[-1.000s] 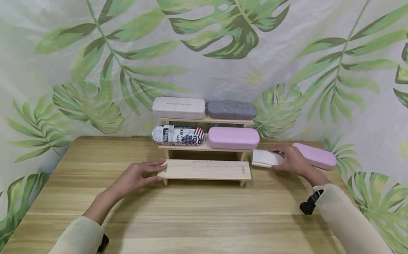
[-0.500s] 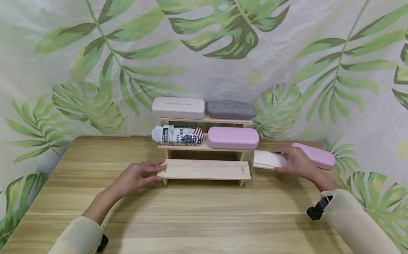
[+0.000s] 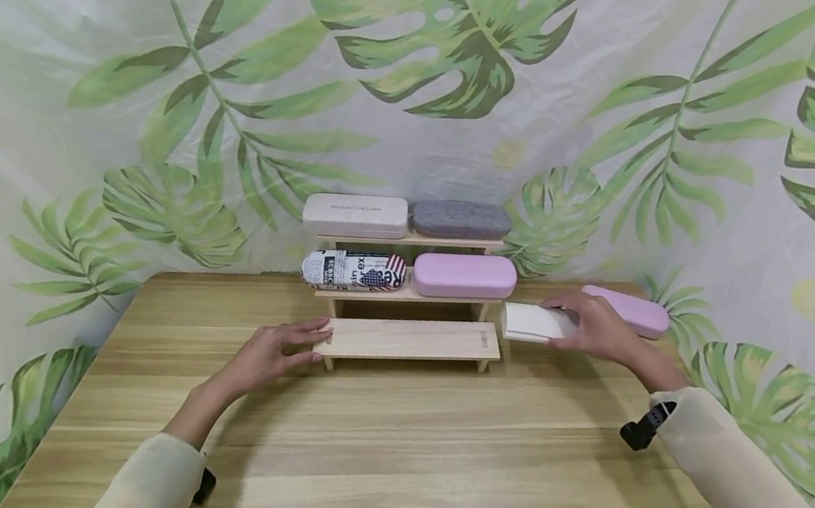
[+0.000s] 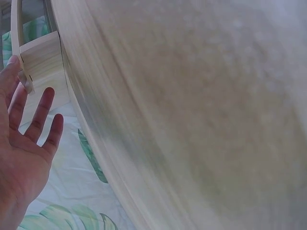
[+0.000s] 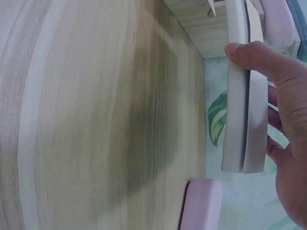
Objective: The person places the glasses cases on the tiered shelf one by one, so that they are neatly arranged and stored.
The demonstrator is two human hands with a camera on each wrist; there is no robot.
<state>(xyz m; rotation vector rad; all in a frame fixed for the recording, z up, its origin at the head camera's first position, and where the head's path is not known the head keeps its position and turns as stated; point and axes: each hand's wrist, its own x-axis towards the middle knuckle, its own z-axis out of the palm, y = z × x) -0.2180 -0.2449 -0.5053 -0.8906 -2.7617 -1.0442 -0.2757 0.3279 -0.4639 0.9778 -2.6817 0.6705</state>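
Observation:
In the head view, my right hand (image 3: 595, 327) grips a white glasses case (image 3: 531, 323) with a flap, right of the wooden stand. The right wrist view shows the thumb on one side of the white case (image 5: 237, 120), fingers on the other; the case is off the tabletop. My left hand (image 3: 275, 356) touches the left end of the stand's lowest step (image 3: 413, 340), its fingers fairly straight in the left wrist view. A newspaper-print case (image 3: 354, 271) and a pink case (image 3: 465, 276) sit on the middle step. An off-white case (image 3: 356, 215) and a grey case (image 3: 461, 220) occupy the top one.
Another pink case (image 3: 631, 312) lies at the table's back right, behind my right hand. The wooden tabletop (image 3: 429, 458) reaches back to a leaf-patterned cloth (image 3: 420, 146) that hangs behind the stand.
My right hand has lifted the white glasses case and drawn it slightly toward me and to the right. The left hand stays at the stand's end.

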